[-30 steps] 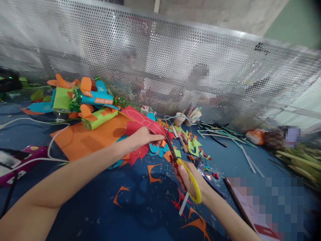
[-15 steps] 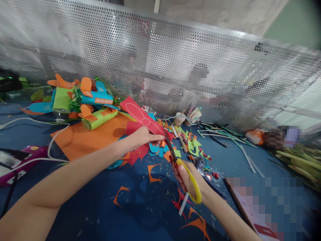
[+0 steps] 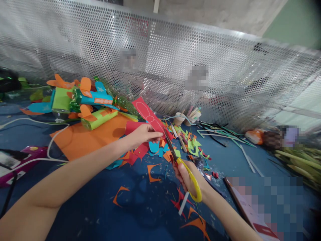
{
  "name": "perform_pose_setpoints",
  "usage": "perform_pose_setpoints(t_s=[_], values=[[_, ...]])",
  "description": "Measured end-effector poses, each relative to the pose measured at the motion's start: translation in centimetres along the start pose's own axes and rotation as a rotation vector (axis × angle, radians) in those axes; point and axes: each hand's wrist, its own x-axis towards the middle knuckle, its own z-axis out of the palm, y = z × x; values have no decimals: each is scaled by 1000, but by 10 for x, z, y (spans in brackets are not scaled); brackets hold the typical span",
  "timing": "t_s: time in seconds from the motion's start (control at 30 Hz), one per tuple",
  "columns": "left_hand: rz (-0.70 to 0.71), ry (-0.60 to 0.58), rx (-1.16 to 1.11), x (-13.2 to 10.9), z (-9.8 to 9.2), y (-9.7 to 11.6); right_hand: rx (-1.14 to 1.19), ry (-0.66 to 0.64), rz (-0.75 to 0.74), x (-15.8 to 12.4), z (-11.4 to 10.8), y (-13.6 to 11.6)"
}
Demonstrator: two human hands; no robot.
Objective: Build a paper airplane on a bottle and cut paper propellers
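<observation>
Pinching red paper (image 3: 149, 116), the left hand (image 3: 146, 134) hangs beside the right hand (image 3: 185, 175) gripping scissors (image 3: 180, 162) over a blue table (image 3: 92, 201) littered with scraps (image 3: 193, 147), before a far perforated screen (image 3: 165, 57).

The red strip (image 3: 149, 117) in the left fingers (image 3: 155, 135) was smooth matt paper. The scissors (image 3: 178, 162) in the right fingers (image 3: 179, 176) had shiny yellow plastic handles (image 3: 194, 182) and metal blades (image 3: 170, 145). Beyond the fingers, the holed screen (image 3: 97, 43) looked like shiny metal. The tabletop (image 3: 140, 217) under them was smooth and kinda glossy, with rough-looking flecks.
</observation>
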Motion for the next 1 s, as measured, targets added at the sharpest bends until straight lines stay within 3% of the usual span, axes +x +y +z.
perform_pose_setpoints(t_s=[1.0], values=[[14,29,-84,-2,4,3,1,21,32,0,3,1]])
